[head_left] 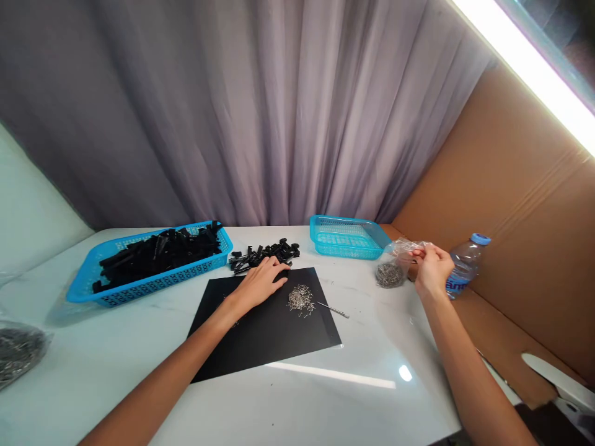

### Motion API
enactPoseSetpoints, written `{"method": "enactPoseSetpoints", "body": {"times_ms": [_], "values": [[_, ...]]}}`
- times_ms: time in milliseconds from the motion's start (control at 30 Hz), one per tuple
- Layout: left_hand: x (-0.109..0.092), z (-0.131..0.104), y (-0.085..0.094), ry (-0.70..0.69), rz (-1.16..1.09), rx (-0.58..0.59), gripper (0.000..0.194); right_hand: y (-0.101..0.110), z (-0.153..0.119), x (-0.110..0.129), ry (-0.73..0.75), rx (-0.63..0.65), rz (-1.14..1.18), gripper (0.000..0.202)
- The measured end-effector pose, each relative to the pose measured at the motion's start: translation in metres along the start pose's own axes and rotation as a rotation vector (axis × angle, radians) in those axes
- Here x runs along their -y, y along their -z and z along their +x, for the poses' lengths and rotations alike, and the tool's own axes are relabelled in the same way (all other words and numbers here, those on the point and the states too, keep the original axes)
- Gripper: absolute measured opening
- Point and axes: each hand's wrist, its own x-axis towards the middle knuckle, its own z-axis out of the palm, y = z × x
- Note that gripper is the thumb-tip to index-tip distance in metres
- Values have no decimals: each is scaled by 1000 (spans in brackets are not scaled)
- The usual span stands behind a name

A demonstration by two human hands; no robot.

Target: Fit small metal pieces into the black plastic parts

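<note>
My right hand (432, 266) pinches the top of a clear plastic bag (390, 272) with small metal pieces in its bottom, at the right of the table. Fingers apart, my left hand (264, 282) lies over the upper edge of a black sheet (269, 337), beside a heap of black plastic parts (248, 257). Whether it touches any of them I cannot tell. A pile of small metal pieces (301, 298) rests on the sheet, and a thin metal tool (333, 310) lies across the sheet's right edge.
A blue basket (162, 285) full of black parts stands at the left, a second blue basket (348, 248) at the back. A water bottle (465, 263) is beyond my right hand. Another bag of metal pieces (21, 350) lies far left. Cardboard (520, 248) borders the right side.
</note>
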Motion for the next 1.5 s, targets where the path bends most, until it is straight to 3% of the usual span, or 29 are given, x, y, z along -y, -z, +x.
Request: {"method": "enactPoseSetpoints", "body": {"times_ms": [167, 433, 600, 800, 867, 933, 1100, 1200, 1367, 1500], "values": [[0, -1, -6, -49, 2, -33, 25, 8, -8, 6, 119, -146, -18, 31], [-9, -3, 3, -67, -112, -56, 18, 13, -16, 12, 168, -141, -83, 26], [-13, -4, 20, 42, -285, -84, 24, 6, -38, 21, 232, -135, -205, 24], [-21, -3, 36, 174, -606, -123, 36, -12, -83, 33, 552, -71, -562, 34], [-25, -8, 37, 190, -710, -120, 38, -19, -96, 30, 626, 31, -580, 30], [-27, -17, 36, 219, -788, -116, 40, -24, -110, 27, 650, 220, -555, 24], [-24, -50, 32, 331, -881, -189, 44, -30, -145, 31, 435, 1053, -609, 21], [-19, -65, 32, 364, -890, -231, 45, -26, -155, 36, 278, 1399, -720, 23], [-22, -75, 35, 371, -856, -277, 44, -18, -153, 31, 62, 1543, -827, 22], [-34, -80, 38, 402, -842, -270, 46, -15, -155, 30, 143, 1584, -843, 21]]}}
